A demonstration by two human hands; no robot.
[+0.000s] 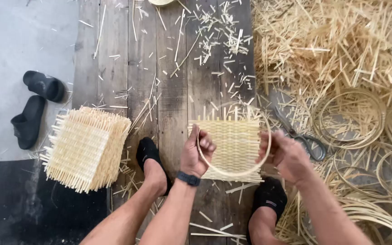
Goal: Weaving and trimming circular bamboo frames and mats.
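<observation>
Over the woven bamboo mat (232, 145), left hand (196, 154) and right hand (286, 156) each pinch a thin bamboo hoop (232, 173), fingers curled narrow around its opposite sides.

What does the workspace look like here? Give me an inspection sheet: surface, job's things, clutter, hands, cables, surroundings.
Surface: weathered wooden planks, strewn with cane offcuts.
Job's things: thin cane hoop held over a flat woven mat.
Clutter: heap of cut strips; scissors; loose cane rings; stack of woven mats.
Hands: left hand grips the hoop's left side; right hand grips its right side.
Cables: nothing seen.
Surroundings: grey concrete floor, pair of black sandals, dark floor mat; person's feet in black socks.
</observation>
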